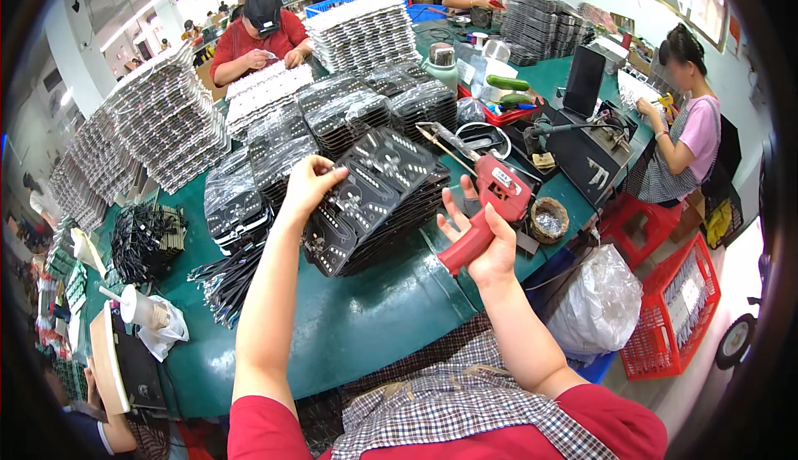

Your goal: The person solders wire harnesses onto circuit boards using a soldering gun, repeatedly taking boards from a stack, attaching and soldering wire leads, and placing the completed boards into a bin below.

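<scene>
In front of me stands a stack of black circuit boards (pixel 366 202) with white and metal dots, fanned a little unevenly. At its left edge my left hand (pixel 314 184) is closed, with thumb and fingers pinching a board's edge. A red soldering gun (pixel 504 190) with a long thin metal tip is in my right hand (pixel 490 248), to the right of the stack. The palm and thumb are round its handle while some fingers stretch away from it. Its tip points up and left, above the boards' right side, apart from them.
More plastic-wrapped black stacks (pixel 345 103) stand behind. Tall white stacks (pixel 166 119) and bundled black cables (pixel 148 240) fill the left. A round pot (pixel 549 219), a red tray (pixel 507 111) and a dark stand (pixel 584 82) lie right. Co-workers sit across and at right.
</scene>
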`<state>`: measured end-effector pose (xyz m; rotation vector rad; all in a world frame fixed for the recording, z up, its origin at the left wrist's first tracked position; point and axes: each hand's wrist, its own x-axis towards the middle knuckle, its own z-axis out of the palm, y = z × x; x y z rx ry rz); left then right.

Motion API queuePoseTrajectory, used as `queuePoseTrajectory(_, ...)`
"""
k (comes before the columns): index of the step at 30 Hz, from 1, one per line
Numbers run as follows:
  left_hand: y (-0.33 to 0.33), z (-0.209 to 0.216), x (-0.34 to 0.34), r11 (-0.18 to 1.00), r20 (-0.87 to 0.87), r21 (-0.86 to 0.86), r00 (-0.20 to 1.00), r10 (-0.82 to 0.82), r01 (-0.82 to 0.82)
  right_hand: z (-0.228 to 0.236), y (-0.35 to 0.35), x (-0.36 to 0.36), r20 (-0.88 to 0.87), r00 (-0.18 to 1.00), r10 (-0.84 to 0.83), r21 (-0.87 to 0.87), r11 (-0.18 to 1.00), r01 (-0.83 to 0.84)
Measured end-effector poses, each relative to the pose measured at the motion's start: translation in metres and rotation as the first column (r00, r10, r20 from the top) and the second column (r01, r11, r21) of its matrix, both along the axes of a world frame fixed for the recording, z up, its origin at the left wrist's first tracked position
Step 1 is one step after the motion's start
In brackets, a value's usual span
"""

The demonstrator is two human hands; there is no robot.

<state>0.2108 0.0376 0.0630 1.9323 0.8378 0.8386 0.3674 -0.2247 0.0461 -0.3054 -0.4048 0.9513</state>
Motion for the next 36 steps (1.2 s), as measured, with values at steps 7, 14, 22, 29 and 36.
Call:
queuePoseTrajectory(7,0.007,0.051,-0.022,0.996,0.054,-0.029,0.995,-0.083,0.084,0.009,-0.042,0.007,-0.007,1.000,-0.012,0.016,1.000,0.012)
queuePoseTrajectory(14,-0.095,0.109,-0.084,0.999,0.251,-0.007,0.968,-0.032,0.035,-0.010,-0.117,0.032,0.004,0.996,-0.084,0.052,0.995,0.084)
queuePoseTrajectory(22,-0.193,-0.062,-0.011,0.998,-0.260,0.053,0.965,-0.004,0.018,-0.020,-0.162,0.038,0.105,0.964,-0.244,-0.098,0.962,0.254)
queuePoseTrajectory(29,-0.218,-0.057,-0.017,0.710,-0.608,0.461,0.772,-0.185,0.533,-0.034,-0.205,0.039,0.233,0.952,-0.197,-0.156,0.959,0.236)
queuePoseTrajectory(36,-0.241,-0.075,-0.022,0.784,-0.694,0.372,0.710,-0.120,0.497,-0.037,-0.205,0.028,0.315,0.939,-0.139,-0.200,0.957,0.209)
